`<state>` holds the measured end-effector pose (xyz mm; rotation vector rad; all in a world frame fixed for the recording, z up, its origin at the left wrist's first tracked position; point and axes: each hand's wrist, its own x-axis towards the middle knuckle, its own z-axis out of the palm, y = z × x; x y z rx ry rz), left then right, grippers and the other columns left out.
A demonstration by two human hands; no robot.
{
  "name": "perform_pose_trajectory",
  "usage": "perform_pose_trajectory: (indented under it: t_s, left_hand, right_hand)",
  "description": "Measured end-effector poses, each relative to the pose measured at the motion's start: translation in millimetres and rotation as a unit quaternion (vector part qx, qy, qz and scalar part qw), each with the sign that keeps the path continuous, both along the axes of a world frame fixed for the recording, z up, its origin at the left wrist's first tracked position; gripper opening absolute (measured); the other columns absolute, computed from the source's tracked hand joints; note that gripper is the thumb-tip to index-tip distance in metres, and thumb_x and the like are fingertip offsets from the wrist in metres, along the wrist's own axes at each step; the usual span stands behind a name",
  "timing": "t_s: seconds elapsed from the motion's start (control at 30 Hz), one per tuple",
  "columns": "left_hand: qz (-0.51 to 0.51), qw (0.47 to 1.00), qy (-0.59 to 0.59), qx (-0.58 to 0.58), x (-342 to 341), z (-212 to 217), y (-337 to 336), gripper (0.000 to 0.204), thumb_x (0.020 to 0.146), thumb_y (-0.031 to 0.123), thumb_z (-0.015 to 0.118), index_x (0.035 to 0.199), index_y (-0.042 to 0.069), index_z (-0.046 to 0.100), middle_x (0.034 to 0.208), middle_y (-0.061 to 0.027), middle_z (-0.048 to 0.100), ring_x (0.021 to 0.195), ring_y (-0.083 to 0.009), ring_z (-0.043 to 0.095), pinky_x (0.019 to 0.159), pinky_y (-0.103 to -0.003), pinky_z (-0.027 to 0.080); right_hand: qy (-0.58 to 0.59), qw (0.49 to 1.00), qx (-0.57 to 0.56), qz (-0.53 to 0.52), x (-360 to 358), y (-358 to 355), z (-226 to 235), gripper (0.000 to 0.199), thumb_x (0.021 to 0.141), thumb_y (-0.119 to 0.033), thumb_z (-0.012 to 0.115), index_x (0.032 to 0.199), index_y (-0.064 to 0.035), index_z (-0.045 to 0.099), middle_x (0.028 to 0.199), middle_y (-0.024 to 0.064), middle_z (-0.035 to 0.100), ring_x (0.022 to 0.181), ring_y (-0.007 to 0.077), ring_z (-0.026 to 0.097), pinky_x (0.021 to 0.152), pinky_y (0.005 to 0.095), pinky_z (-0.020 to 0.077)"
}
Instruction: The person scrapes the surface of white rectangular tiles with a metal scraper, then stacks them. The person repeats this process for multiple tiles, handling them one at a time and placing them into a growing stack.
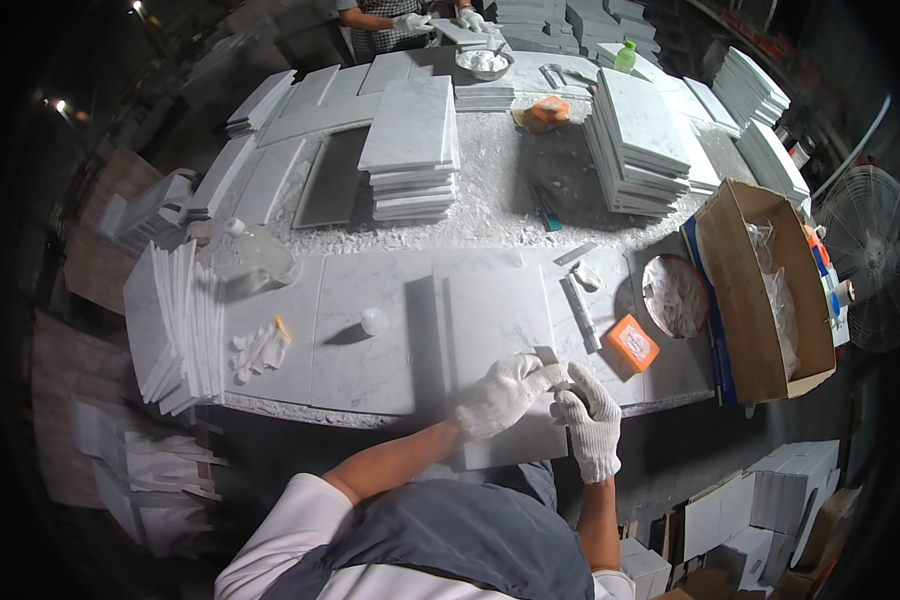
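White knit gloves cover both my hands, which meet above the right edge of a white, grey-veined marble tile. My left hand is closed on a small flat grey piece that sticks up past its fingertips; its kind is not clear. My right hand is closed too, fingertips against those of the left; what they pinch is hidden. The tile lies on the bench and reaches over its near edge toward my apron. Just beyond my right hand are an orange box and a grey-white bar-shaped tool.
Tile stacks stand on the dusty far table, with more leaning tiles at left. A clear jug, spare gloves, a round dish and a cardboard box line the bench. A fan stands right. Another person's gloved hand works opposite.
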<state>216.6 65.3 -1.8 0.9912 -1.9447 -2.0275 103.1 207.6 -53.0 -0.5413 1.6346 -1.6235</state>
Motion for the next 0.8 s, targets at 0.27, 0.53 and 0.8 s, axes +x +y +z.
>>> perform_pose_trajectory:
  t_s: [0.27, 0.53, 0.8]
  left_hand:
    - [-0.036, 0.896, 0.049, -0.439, 25, -42, -25, 0.022, 0.093, 0.027, 0.07, 0.102, 0.008, 0.074, 0.096, -0.0069, 0.075, 0.088, -0.026, 0.069, 0.078, -0.042, 0.052]
    - [-0.312, 0.787, -0.173, -0.504, -25, -44, 2, 0.038, 0.093, 0.04, 0.06, 0.122, 0.016, 0.069, 0.122, -0.0082, 0.067, 0.11, -0.0316, 0.062, 0.102, -0.054, 0.044]
    - [-0.314, 0.781, 0.131, -0.524, 8, -53, 60, 0.043, 0.092, 0.045, 0.063, 0.12, 0.012, 0.067, 0.121, -0.0072, 0.063, 0.135, -0.0275, 0.05, 0.125, -0.049, 0.025]
  right_hand:
    - [0.055, 0.996, 0.057, -0.027, -29, 34, -14, 0.026, 0.098, -0.006, 0.063, 0.121, 0.0027, 0.069, 0.088, 0.0029, 0.068, 0.071, 0.0095, 0.064, 0.063, 0.0241, 0.0551]
    - [-0.049, 0.986, -0.071, -0.145, -47, 55, -40, 0.029, 0.102, -0.018, 0.065, 0.125, -0.0005, 0.062, 0.094, 0.0017, 0.062, 0.076, 0.0092, 0.057, 0.066, 0.025, 0.0509]
    - [-0.107, 0.98, -0.092, -0.138, -74, 22, -56, 0.04, 0.102, -0.014, 0.065, 0.139, -0.0002, 0.057, 0.102, 0.0004, 0.062, 0.079, 0.0092, 0.055, 0.068, 0.0238, 0.0478]
